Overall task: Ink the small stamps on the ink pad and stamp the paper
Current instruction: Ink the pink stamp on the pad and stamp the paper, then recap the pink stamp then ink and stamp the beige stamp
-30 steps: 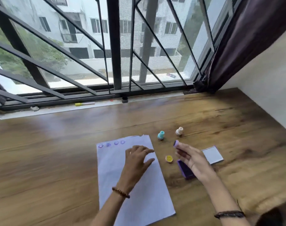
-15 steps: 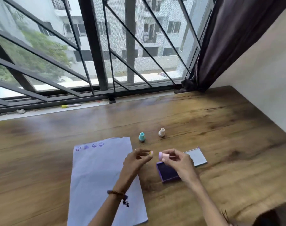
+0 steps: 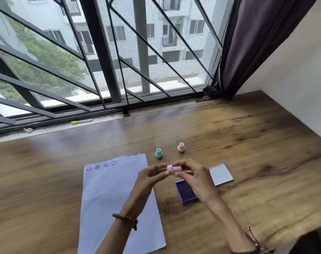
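Note:
A small pink stamp (image 3: 173, 169) lies sideways in the air above the wooden table (image 3: 256, 162), pinched by my right hand (image 3: 197, 178) from the right. The fingertips of my left hand (image 3: 151, 176) grip its left end. Just below sits the open purple ink pad (image 3: 186, 193), with its pale lid (image 3: 221, 174) to the right. A teal stamp (image 3: 158, 153) and a beige stamp (image 3: 181, 147) stand upright behind my hands. The white paper (image 3: 112, 198) lies to the left and carries several purple prints along its top edge.
A yellow marker (image 3: 81, 121) lies on the window sill beyond the table. A barred window runs along the far side, a dark curtain (image 3: 247, 52) hangs at the back right, and a white wall (image 3: 298, 79) borders the table's right edge.
My hands have come together: the left fingertips now grip the pink stamp's end. The small yellow piece, picked up off the table by my left hand, is out of sight.

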`<action>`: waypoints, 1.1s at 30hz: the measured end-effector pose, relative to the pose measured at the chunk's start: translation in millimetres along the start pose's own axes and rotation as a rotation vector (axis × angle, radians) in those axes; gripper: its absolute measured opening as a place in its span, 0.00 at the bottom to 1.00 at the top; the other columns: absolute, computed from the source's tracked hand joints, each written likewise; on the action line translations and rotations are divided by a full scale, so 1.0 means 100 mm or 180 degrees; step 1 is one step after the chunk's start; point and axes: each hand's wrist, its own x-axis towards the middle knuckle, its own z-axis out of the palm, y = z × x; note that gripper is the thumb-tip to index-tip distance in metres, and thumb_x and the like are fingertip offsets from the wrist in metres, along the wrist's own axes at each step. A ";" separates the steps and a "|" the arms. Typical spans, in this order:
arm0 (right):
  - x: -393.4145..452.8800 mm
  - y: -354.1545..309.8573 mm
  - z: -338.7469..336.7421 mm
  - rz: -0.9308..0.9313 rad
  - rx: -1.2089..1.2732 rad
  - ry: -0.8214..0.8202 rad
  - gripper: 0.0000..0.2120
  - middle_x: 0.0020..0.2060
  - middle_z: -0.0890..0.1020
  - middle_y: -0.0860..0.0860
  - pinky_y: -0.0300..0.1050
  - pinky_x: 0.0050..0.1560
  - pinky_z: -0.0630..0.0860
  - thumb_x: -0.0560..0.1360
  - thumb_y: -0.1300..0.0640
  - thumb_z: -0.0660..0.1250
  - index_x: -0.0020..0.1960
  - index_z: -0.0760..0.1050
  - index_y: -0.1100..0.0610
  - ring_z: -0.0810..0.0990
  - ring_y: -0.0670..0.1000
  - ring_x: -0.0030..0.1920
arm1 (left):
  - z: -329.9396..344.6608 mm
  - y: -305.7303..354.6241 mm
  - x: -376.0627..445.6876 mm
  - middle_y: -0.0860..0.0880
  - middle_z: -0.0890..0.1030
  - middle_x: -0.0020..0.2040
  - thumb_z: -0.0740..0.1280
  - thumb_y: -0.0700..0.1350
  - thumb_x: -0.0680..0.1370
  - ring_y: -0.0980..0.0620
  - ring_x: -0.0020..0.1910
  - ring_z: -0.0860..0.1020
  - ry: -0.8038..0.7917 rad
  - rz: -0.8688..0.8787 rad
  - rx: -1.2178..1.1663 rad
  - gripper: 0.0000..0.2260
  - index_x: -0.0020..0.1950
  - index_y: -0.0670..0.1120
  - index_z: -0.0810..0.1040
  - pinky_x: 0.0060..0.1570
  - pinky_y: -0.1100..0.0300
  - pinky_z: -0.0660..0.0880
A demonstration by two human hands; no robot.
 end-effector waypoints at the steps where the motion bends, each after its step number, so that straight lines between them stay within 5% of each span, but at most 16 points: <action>1: 0.01 -0.01 -0.01 0.0016 -0.0003 -0.0010 0.13 0.43 0.82 0.43 0.30 0.46 0.76 0.70 0.60 0.72 0.43 0.78 0.41 0.80 0.39 0.47 | 0.00 0.01 0.01 0.51 0.86 0.49 0.71 0.46 0.71 0.54 0.52 0.81 -0.0023 0.0020 -0.0019 0.11 0.53 0.48 0.82 0.45 0.71 0.74; 6: 0.06 -0.10 -0.04 0.0200 0.0462 -0.0223 0.02 0.41 0.83 0.44 0.29 0.39 0.76 0.69 0.47 0.70 0.42 0.79 0.42 0.81 0.39 0.43 | 0.00 0.04 0.07 0.49 0.85 0.50 0.71 0.46 0.70 0.52 0.53 0.81 -0.0005 0.0179 0.0003 0.12 0.53 0.47 0.82 0.47 0.69 0.75; 10: 0.12 -0.03 -0.03 0.0644 0.1419 -0.0174 0.18 0.40 0.85 0.43 0.34 0.40 0.79 0.62 0.38 0.70 0.48 0.80 0.46 0.82 0.41 0.44 | 0.09 0.02 0.14 0.51 0.86 0.48 0.71 0.52 0.68 0.55 0.51 0.81 0.0285 0.0095 -0.0300 0.14 0.52 0.50 0.82 0.43 0.69 0.75; 16: 0.10 0.23 -0.07 0.0879 0.1650 0.0046 0.07 0.46 0.85 0.49 0.34 0.41 0.78 0.74 0.55 0.67 0.50 0.81 0.49 0.82 0.44 0.47 | 0.28 -0.10 0.32 0.52 0.85 0.43 0.74 0.48 0.66 0.55 0.45 0.81 0.0320 -0.0094 -0.0772 0.12 0.47 0.52 0.77 0.43 0.61 0.71; 21: 0.28 0.49 -0.29 0.0807 0.1680 0.0595 0.10 0.42 0.86 0.48 0.34 0.40 0.79 0.74 0.66 0.66 0.46 0.82 0.53 0.83 0.43 0.44 | 0.51 -0.15 0.64 0.46 0.85 0.46 0.71 0.46 0.70 0.52 0.48 0.82 0.0007 0.0099 -0.0378 0.09 0.48 0.48 0.77 0.42 0.69 0.76; 26: 0.33 0.61 -0.43 0.0774 0.1531 0.0816 0.08 0.43 0.85 0.54 0.32 0.42 0.79 0.73 0.68 0.66 0.49 0.80 0.61 0.83 0.42 0.42 | 0.65 -0.21 0.67 0.48 0.84 0.49 0.69 0.43 0.74 0.51 0.50 0.81 -0.0051 0.0175 0.0177 0.09 0.53 0.51 0.79 0.51 0.59 0.78; 29: 0.50 0.70 -0.59 0.0816 0.1383 0.1015 0.09 0.41 0.85 0.50 0.33 0.42 0.79 0.72 0.67 0.68 0.49 0.81 0.58 0.83 0.42 0.40 | 0.78 -0.22 0.81 0.52 0.84 0.43 0.68 0.46 0.75 0.53 0.43 0.82 -0.0071 -0.0048 0.0485 0.13 0.58 0.57 0.77 0.45 0.63 0.77; 33: 0.80 0.87 -0.70 0.0961 0.1090 0.1159 0.10 0.40 0.85 0.52 0.31 0.41 0.79 0.71 0.69 0.68 0.46 0.82 0.56 0.83 0.42 0.38 | 0.95 -0.21 1.07 0.54 0.77 0.29 0.64 0.39 0.77 0.54 0.31 0.74 -0.0264 -0.0529 0.0019 0.17 0.64 0.52 0.72 0.31 0.67 0.72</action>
